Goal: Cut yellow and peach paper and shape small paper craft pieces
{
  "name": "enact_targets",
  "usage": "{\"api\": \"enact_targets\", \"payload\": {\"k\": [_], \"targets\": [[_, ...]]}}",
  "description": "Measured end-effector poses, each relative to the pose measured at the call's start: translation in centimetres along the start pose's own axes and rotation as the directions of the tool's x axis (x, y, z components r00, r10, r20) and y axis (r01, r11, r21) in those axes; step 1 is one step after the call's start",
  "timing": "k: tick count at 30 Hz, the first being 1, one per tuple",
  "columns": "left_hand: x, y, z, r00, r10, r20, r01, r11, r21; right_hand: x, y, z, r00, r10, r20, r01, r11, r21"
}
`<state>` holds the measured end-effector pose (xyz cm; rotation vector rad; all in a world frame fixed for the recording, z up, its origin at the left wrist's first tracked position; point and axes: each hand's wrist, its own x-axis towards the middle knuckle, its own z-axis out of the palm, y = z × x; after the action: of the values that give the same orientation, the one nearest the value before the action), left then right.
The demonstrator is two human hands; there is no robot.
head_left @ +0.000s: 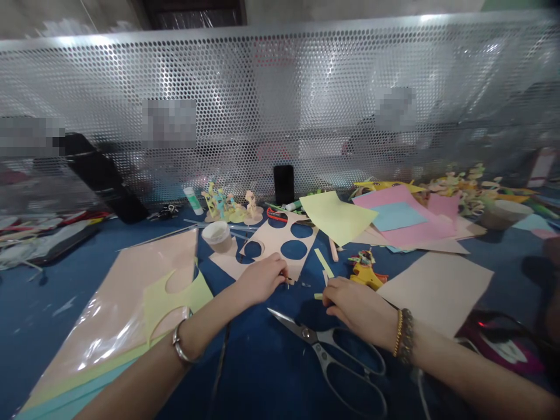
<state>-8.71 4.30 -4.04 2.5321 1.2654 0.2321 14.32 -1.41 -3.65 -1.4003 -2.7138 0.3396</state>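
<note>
My left hand [265, 279] is closed in a pinch just above the blue table. A tiny dark and white piece shows at its fingertips, too small to name. My right hand [356, 306] has curled fingers close to the tabletop, with a short yellow-green paper strip [318, 296] sticking out by its fingertips. Just beyond it lies a longer yellow strip [324, 262]. Large scissors [307, 334] rest partly open between my forearms. Behind my left hand is a peach paper sheet [286, 230] with round holes cut out. A yellow clip-like tool [365, 274] lies beyond my right hand.
Plastic-wrapped peach paper [144, 280] and a cut yellow sheet [199, 290] lie at left. A white tub [217, 236], small paper figures [219, 201], a red cutter [277, 216] and a phone [284, 184] stand farther back. Coloured sheets [394, 216] spread rightward before a perforated metal screen [271, 105].
</note>
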Motion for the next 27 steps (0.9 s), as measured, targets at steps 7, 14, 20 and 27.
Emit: {"api": "enact_targets", "payload": {"k": [7, 14, 20, 27], "targets": [[-0.4, 0.5, -0.6, 0.997, -0.053, -0.053, 0.048, 0.994, -0.099, 1.0, 1.1, -1.4, 0.996, 0.089, -0.023, -0.09, 0.995, -0.044], [-0.4, 1.9, -1.4, 0.978, -0.147, -0.15, 0.094, 0.944, -0.315, 2.7, 2.3, -1.5, 0.977, 0.213, 0.023, -0.207, 0.967, -0.146], [-0.5, 2.5, -0.8, 0.963, -0.213, -0.165, 0.112, 0.874, -0.473, 2.8, 2.8, -0.5, 0.977, 0.211, 0.042, -0.205, 0.972, -0.118], [0.4, 2.7, 0.6, 0.962, -0.227, -0.153, 0.08, 0.768, -0.635, 2.8, 2.4, -0.3, 0.97, 0.238, -0.042, -0.24, 0.967, -0.081]]}}
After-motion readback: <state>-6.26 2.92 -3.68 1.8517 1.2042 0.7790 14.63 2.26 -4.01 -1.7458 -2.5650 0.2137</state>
